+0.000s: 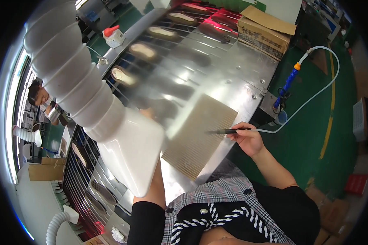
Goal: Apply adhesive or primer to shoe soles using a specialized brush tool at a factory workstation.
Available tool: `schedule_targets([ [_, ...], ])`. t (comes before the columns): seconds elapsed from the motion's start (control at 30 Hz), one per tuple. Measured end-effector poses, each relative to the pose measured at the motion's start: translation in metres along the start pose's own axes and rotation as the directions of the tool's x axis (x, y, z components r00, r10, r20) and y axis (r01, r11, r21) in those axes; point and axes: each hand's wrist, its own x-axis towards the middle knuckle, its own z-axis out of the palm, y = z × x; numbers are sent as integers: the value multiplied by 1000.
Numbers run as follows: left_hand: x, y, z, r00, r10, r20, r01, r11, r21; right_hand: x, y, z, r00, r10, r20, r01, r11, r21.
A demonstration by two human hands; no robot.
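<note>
My right hand (248, 139) grips a slim black brush pen (229, 131), fingers wrapped round its rear. A pale hose runs from the pen's back end. The pen's dark tip points left over a tan ribbed board (188, 157) lying on the metal worktop. Most of my left hand (147, 112) is hidden behind the white extraction hood (131, 151); only a bit of its fingers shows at the hood's far side. Beyond that hand, blurred dark soles (184, 92) and a pale-lined shoe part (123, 76) lie on the metal conveyor.
A ribbed white duct (61, 53) rises at the left. Several more shoe parts (143, 52) line the rollers toward a red glow. A cardboard box (263, 34) stands at the far right corner. The hose (338, 67) loops from a blue coil (288, 83). Another person (41, 98) is at left.
</note>
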Motion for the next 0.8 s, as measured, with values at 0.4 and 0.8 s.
schedule_targets([
  [0.4, -198, -26, -230, 877, 327, 351, 279, 249, -928, 3, 41, 103, 959, 240, 150, -257, 960, 110],
  [0.8, -302, -59, -261, 768, 638, 49, -202, 315, -927, -52, 105, 261, 472, -259, 842, 880, 187, -436],
])
